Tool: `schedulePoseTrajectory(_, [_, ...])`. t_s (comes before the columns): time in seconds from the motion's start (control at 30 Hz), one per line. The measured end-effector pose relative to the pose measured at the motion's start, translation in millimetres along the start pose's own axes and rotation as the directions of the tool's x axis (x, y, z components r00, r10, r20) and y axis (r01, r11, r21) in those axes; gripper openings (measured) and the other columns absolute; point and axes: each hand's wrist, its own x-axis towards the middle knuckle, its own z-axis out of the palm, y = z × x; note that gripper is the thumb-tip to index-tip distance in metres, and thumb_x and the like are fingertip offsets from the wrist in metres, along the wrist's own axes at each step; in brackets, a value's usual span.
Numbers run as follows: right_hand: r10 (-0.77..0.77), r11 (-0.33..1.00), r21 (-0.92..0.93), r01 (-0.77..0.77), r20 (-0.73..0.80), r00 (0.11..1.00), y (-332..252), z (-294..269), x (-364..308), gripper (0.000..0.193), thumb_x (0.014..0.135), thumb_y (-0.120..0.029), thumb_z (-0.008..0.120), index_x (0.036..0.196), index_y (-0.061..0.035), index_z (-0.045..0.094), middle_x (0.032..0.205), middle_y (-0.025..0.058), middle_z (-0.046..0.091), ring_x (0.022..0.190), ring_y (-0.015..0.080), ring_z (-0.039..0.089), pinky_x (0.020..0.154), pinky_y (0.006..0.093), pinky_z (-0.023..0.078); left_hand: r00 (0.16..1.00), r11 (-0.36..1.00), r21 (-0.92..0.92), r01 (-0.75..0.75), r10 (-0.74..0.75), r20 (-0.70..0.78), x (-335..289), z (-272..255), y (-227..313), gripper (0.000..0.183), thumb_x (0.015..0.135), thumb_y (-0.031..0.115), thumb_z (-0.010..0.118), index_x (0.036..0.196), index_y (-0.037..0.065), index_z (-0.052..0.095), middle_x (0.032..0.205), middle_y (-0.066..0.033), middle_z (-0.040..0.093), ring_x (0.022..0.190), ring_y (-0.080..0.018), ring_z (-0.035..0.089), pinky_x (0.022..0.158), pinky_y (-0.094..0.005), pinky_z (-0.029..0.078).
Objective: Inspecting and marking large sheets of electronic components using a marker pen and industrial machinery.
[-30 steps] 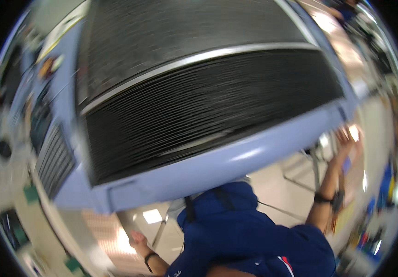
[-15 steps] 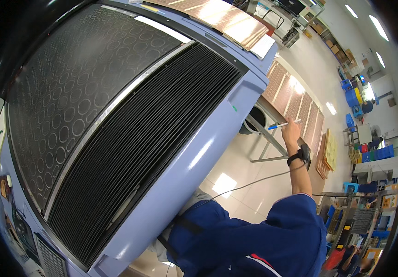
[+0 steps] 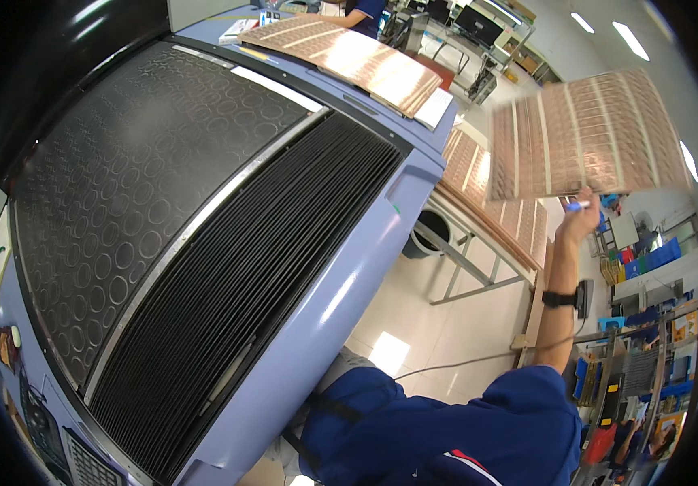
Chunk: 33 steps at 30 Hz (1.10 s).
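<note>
My right hand (image 3: 582, 212) is raised at the right, its fingers closed on the lower edge of a copper-coloured panel (image 3: 592, 134) with pale stripes and a fine repeating pattern. A blue-capped marker (image 3: 577, 206) is also held in this hand. The panel is lifted and tilted, slightly blurred by motion. Below it, similar copper panels (image 3: 470, 166) lie on a metal-legged table. A black device is strapped to my right wrist, with a cable running from it. My left hand is not in view.
A large blue-framed machine (image 3: 329, 283) with a black circle-patterned bed (image 3: 146, 154) and ribbed black cover (image 3: 252, 283) fills the left. More copper panels (image 3: 357, 61) lie on its far end, near a co-worker's arm (image 3: 341, 19). A dark bin (image 3: 428, 235) stands below.
My right hand has risen and moved right, lifting a copper panel off the table while keeping the marker. A co-worker's arm has come into view at the far end.
</note>
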Motion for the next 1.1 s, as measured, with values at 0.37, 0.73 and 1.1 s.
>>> schedulePoseTrajectory(0.37, [-0.006, 0.281, 0.799, -0.533, 0.556, 0.831, -181.8, 106.1, -124.4, 0.023, 0.110, -0.019, 0.053, 0.123, -0.0010, 0.058, 0.122, 0.0131, 0.069, 0.117, 0.0286, 0.069, 0.099, 0.0447, 0.062, 0.998, 0.999, -0.008, 0.054, -0.054, 0.022, 0.3, -4.3, -6.8, 0.022, 0.102, 0.009, 0.064, 0.109, -0.011, 0.069, 0.095, -0.0188, 0.073, 0.080, -0.0232, 0.070, 0.074, -0.0337, 0.060])
schedulePoseTrajectory(0.73, [-0.177, -0.014, 0.598, -0.801, 0.787, 0.591, -284.0, 182.3, -247.8, 0.015, 0.110, -0.020, 0.052, 0.113, -0.0062, 0.056, 0.115, 0.0129, 0.070, 0.106, 0.0292, 0.073, 0.085, 0.0440, 0.066, 0.980, 0.978, -0.096, 0.186, -0.191, -0.049, 1.0, -13.1, -26.0, 0.025, 0.104, 0.014, 0.060, 0.113, -0.008, 0.069, 0.094, -0.0135, 0.071, 0.080, -0.0183, 0.067, 0.074, -0.0317, 0.057])
schedulePoseTrajectory(1.1, [-0.107, 0.048, 0.404, -0.914, 0.911, 0.397, -317.6, 171.1, -332.4, 0.042, 0.109, -0.031, 0.053, 0.131, 0.0047, 0.052, 0.130, 0.0221, 0.066, 0.115, 0.0329, 0.070, 0.096, 0.0464, 0.063, 0.980, 0.972, -0.125, 0.197, -0.197, 0.014, -0.3, -5.8, -17.8, 0.026, 0.103, 0.014, 0.064, 0.115, -0.010, 0.067, 0.100, -0.0160, 0.072, 0.086, -0.0210, 0.069, 0.078, -0.0320, 0.059])
